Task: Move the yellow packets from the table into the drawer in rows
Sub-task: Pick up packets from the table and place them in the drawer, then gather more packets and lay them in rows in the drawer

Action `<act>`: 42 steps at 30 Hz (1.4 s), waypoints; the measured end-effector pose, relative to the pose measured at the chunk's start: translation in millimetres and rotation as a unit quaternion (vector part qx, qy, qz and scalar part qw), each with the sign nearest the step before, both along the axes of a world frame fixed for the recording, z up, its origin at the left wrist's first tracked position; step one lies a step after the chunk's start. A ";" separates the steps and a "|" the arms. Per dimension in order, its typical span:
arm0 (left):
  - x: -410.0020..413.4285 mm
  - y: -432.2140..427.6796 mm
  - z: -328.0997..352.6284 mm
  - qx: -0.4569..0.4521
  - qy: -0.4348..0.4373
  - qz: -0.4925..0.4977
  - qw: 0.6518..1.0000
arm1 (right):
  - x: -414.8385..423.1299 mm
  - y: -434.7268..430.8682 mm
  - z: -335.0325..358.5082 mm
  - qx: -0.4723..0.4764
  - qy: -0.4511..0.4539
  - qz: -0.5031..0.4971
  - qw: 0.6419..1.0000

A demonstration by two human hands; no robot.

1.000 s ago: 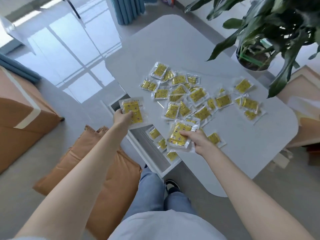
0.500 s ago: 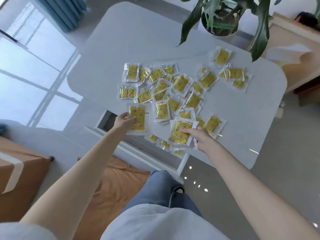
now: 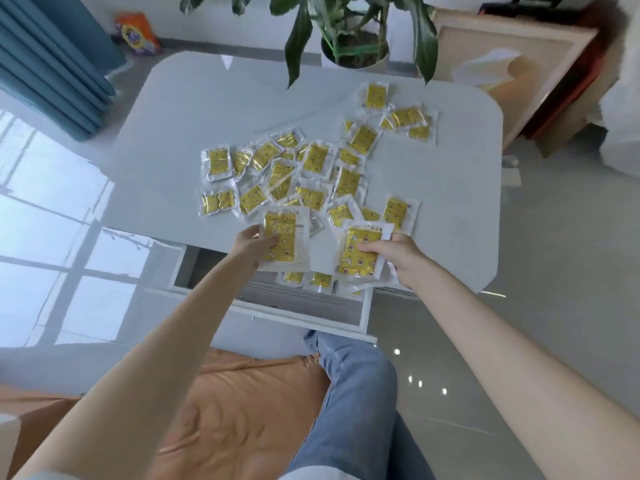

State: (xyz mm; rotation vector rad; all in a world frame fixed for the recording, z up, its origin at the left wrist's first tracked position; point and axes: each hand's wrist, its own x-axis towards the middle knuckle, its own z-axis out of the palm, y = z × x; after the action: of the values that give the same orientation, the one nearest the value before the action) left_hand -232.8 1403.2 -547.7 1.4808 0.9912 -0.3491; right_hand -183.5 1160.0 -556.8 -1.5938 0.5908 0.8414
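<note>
White counter (image 3: 194,109) over a glossy floor, with an open drawer (image 3: 304,308) pulled out beneath its near edge. Both hands sit apart above that edge: the left hand (image 3: 254,245) is clamped on one packet (image 3: 281,242), the right hand (image 3: 391,254) on a small stack (image 3: 358,252). Each held packet has its long axis pointing away from the person. The drawer lies directly below and slightly toward the person, with the left hand nearer its bare left part. A few packets (image 3: 320,279) already lie inside, while the loose pile (image 3: 311,174) spreads just beyond the hands, before a potted plant (image 3: 353,46).

White table (image 3: 194,109), loose scatter of yellow packets (image 3: 315,157) overlapping near its front edge
</note>
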 end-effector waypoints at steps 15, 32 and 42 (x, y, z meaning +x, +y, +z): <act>-25.4 44.8 -112.0 0.035 0.020 -0.124 0.991 | -23.3 43.4 -121.7 0.060 0.051 0.045 0.996; 82.1 135.5 -247.9 0.025 -0.321 -0.171 0.931 | 58.4 147.8 -240.8 0.065 -0.258 -0.100 0.959; 49.0 151.6 -274.2 0.005 -0.394 -0.163 0.904 | 7.8 182.6 -251.9 0.118 -0.304 -0.151 0.933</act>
State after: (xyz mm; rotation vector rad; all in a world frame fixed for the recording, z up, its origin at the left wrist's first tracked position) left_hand -183.8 1554.8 -822.0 1.5922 0.0948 0.0411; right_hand -175.8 1342.6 -808.7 -1.3955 0.2599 0.1533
